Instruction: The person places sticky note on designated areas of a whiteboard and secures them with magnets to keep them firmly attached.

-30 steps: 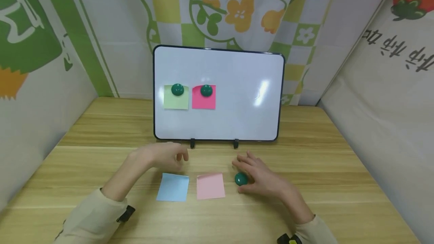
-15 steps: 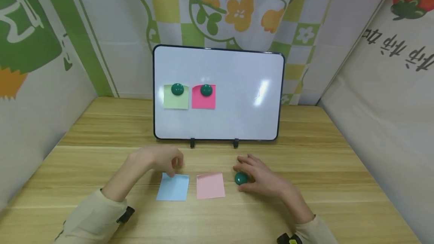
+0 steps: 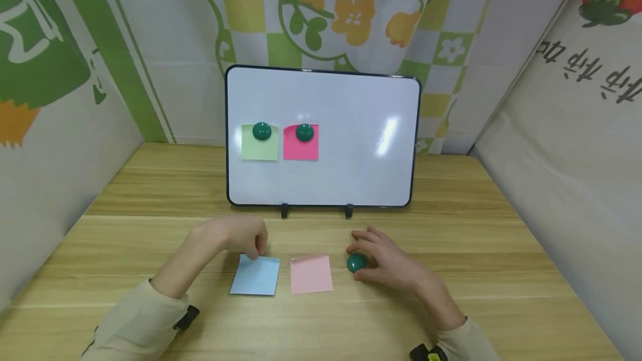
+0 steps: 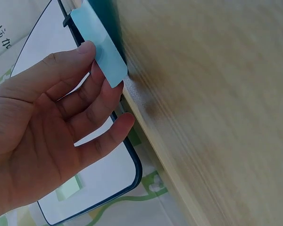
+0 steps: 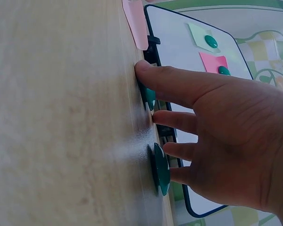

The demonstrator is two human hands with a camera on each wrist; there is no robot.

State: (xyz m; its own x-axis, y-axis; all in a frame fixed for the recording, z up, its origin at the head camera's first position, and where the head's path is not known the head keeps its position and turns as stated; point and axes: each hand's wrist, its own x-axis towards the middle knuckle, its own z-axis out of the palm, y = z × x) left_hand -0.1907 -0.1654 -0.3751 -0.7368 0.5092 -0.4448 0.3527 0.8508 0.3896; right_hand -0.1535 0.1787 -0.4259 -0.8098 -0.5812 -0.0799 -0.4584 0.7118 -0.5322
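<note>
- Left hand (image 3: 238, 234): we see thumb and fingertips pinching the blue note (image 3: 254, 277) by its far edge, over the middle of the desk (image 3: 301, 333).
- Right hand (image 3: 388, 263): its fingers are loosely spread around a loose green magnet (image 3: 356, 263) on the desk; we cannot tell how firmly they touch it. From the right wrist, we find a second loose magnet (image 5: 161, 169) beside the smaller fingers.
- Whiteboard (image 3: 356, 177), propped near the desk's far edge: close to its left edge we have the light green note (image 3: 259, 152) under one domed magnet (image 3: 262, 131). Right of it is the hot pink note (image 3: 301, 152) under another magnet (image 3: 304, 132). We judge these two done.
- Pale pink note (image 3: 311, 276): we have it lying on the desk right of the blue one, untouched.
- What is left, as we judge it: blue and pale pink, neither on the board, with two loose magnets to match. We would call it about half done.
</note>
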